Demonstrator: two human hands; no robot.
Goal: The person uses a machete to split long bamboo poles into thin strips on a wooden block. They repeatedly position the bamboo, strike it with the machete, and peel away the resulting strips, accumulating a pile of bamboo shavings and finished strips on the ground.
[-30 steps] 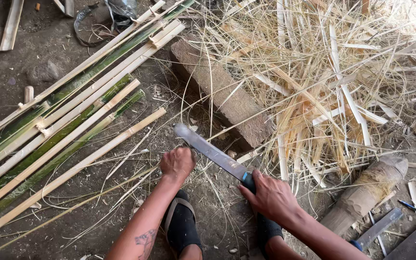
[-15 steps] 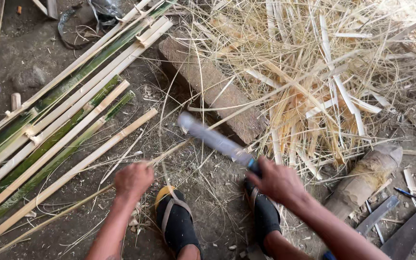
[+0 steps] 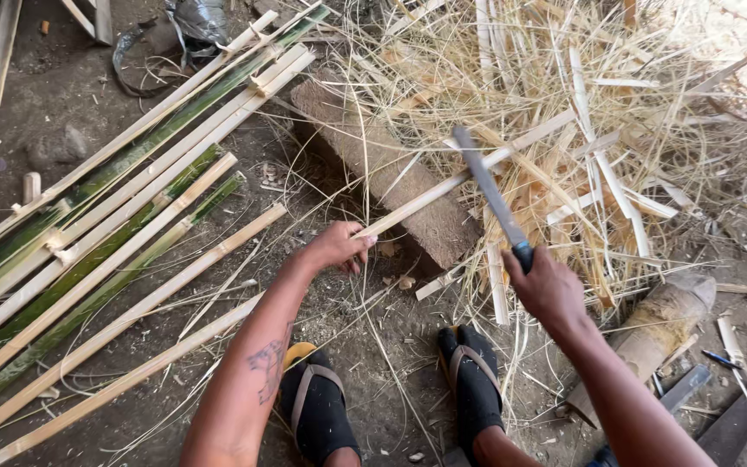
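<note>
Head view: the left hand has moved since a second ago. Then it rested low on the ground near the blade's tip; half a second ago it was out to the left among the loose strips; now it is closed around the near end of a thin bamboo strip, whose far end runs up and to the right, over the wooden block and into the heap of pale shavings.

The right hand remains wrapped around the dark handle of the long knife, but the blade has swung. Earlier it lay slanted low towards the left hand; now it points up and away, and its flat crosses the strip above the block. It seems to touch the strip there, though the overlap makes contact hard to confirm.

So the strip has been picked out and brought under the blade, with both hands engaged on it. The split bamboo lengths lie untouched on the ground to the left, and the sandalled feet sit below.
</note>
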